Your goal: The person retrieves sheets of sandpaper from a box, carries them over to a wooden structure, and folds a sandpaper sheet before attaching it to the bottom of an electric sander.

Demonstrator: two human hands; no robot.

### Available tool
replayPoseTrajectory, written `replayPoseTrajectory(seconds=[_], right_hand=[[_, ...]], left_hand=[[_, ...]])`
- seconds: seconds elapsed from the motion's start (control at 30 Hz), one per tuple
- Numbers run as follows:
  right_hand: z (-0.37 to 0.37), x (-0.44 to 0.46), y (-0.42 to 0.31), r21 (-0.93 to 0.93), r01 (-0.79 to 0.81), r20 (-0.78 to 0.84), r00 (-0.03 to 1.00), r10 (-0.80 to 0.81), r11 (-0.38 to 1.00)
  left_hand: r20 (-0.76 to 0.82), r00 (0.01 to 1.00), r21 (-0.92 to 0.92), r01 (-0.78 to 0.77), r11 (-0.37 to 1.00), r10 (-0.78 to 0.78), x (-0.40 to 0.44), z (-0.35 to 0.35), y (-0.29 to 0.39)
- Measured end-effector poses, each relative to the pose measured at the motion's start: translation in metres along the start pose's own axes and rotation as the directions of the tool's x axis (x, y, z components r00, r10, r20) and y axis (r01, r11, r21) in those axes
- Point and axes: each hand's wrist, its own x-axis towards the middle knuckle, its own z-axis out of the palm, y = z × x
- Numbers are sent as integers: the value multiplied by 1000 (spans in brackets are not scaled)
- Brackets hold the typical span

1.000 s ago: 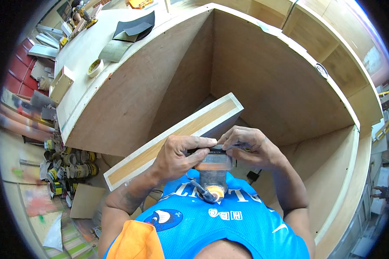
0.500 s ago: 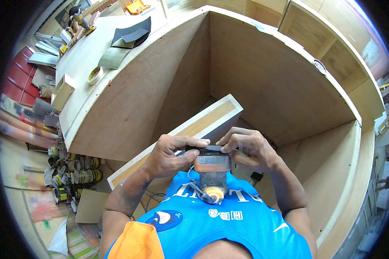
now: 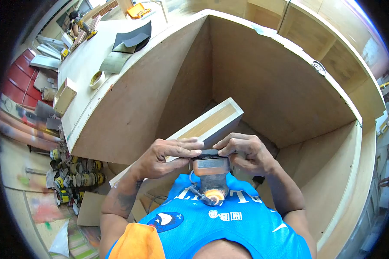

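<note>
An orange and black palm sander [image 3: 211, 167] rests upside down against my chest, its pad facing up and its cord curling at the lower left. A dark strip of sandpaper [image 3: 209, 152] lies across the pad. My left hand [image 3: 170, 155] pinches the strip's left end, thumb below and fingers over the top. At the right end, my right hand [image 3: 245, 152] grips the sandpaper with its fingers curled. Just behind both hands a long wooden piece with pale edging [image 3: 212, 123] leans diagonally, partly covered by my left hand and arm.
A large open plywood cabinet [image 3: 255, 77] surrounds the work area. On the white surface at left lie dark sandpaper sheets [image 3: 136, 36], a tape roll [image 3: 97, 80] and a drill [image 3: 85, 29]. Several cans [image 3: 84, 179] stand at lower left. Another tape roll [image 3: 319, 67] sits on the cabinet's right edge.
The sandpaper now lies flatter on the sander's pad. My left fingers have shifted slightly left and straightened; my right hand has lowered slightly. The view has moved a little.
</note>
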Motion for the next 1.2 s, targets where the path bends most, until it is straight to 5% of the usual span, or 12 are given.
replayPoseTrajectory(seconds=[0.07,0.13,0.2,0.3,0.5,0.6,0.67,0.73,0.8,0.97,1.2], right_hand=[[4,4,-8,-57,6,-14,1000,-7,998],[5,12,-19,-129,3,15,1000,-1,992],[5,18,-31,-117,-34,39,998,39,992],[-2,20,-42,-140,-95,101,989,110,986],[8,2,-40,-124,-152,-78,987,143,981],[11,-6,-42,50,-187,-210,958,193,981],[5,-15,-34,0,-212,-180,961,209,977],[1,-21,-19,32,-58,-254,965,64,998],[-3,-18,-24,94,-72,-282,955,96,993],[4,-18,-19,-4,-190,-243,952,184,982],[3,-3,-23,4,-407,-36,913,407,913]], left_hand=[[25,998,13,-54,998,54,12,-6,9],[-95,984,-62,144,988,-150,31,0,16],[-5,977,13,215,977,-215,46,1,16],[511,672,169,533,829,-536,62,6,17],[585,717,-69,508,859,-378,62,13,-2],[604,698,2,482,876,-386,72,15,7],[616,690,32,459,888,-379,78,17,13],[580,712,111,412,904,-395,82,20,13],[610,688,128,404,906,-394,90,19,17],[604,714,146,338,930,-354,92,24,14],[610,679,63,472,880,-408,68,20,-4]])
